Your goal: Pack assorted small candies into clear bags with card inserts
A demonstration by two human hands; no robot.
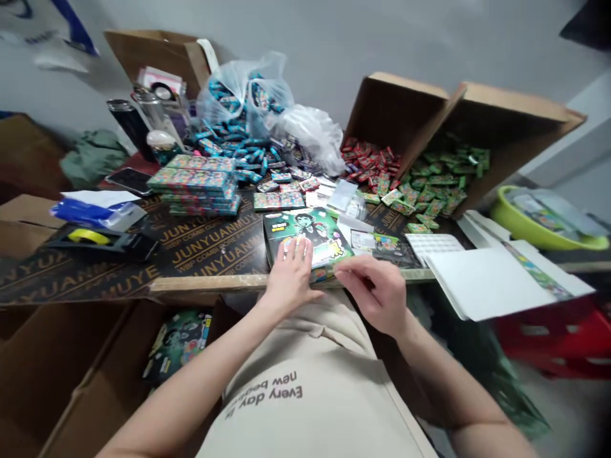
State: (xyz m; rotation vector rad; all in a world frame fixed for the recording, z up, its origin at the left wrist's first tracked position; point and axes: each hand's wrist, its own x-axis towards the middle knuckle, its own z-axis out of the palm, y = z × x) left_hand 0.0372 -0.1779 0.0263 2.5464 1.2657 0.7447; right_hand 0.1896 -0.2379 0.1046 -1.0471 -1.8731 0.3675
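A black and green printed cardboard box (308,232) lies at the table's front edge. My left hand (292,270) rests flat on its lid, fingers stretched and slightly apart. At the box's front right corner is my right hand (375,289), its thumb and fingertips pinched together close to the side. Whatever might be between those fingertips is too small to make out. Just behind the box lie small printed packets (279,201) in a row and some clear plastic pieces (344,196).
Stacked printed packs (195,181) stand left, near a tape dispenser (102,242). Behind are blue packets (238,143) and a plastic bag (248,89). Cartons (510,121) spill red and green packets. White flat cardboard (496,280) overhangs the edge at right. Below left, an open carton (90,362) holds another printed box.
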